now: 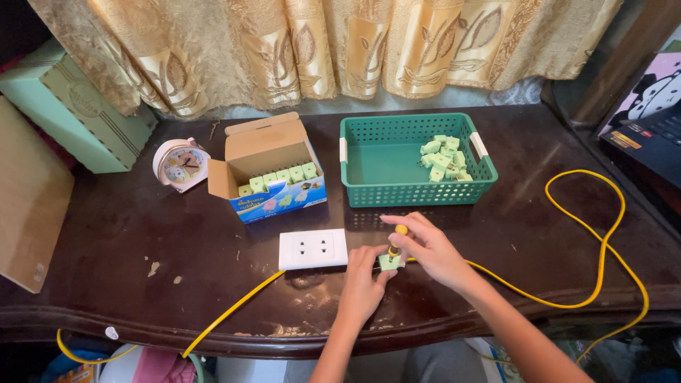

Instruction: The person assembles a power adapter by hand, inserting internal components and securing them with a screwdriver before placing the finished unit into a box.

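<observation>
**Inspector A:** Fingers of our left hand (pixel 363 278) are pinching a small pale green plug piece (pixel 389 262) from below, holding it against the dark wooden table (pixel 177 241), just right of the white double socket plate (pixel 313 249).

**Inspector B:** Confirmed. Fingers of our right hand (pixel 424 250) are closing around a short yellow-handled screwdriver (pixel 397 239), which is standing upright with its tip down on that piece. Both grips are closed on their items.

**Inspector A:** We are judging the step as driving or loosening a screw in the piece. The next move is calling for steady downward pressure and a firm left-hand hold, so the tip is not slipping.

**Inspector B:** Moving outward: a yellow cable (pixel 596 234) is running from under the hands, looping across the right side of the table and trailing off the front-left edge. Behind, a green perforated basket (pixel 376 167) is holding loose green pieces (pixel 445 156); beside it, an open cardboard box (pixel 264 152) is showing a row of the same. A small round clock (pixel 181 163) is standing further left.
</observation>
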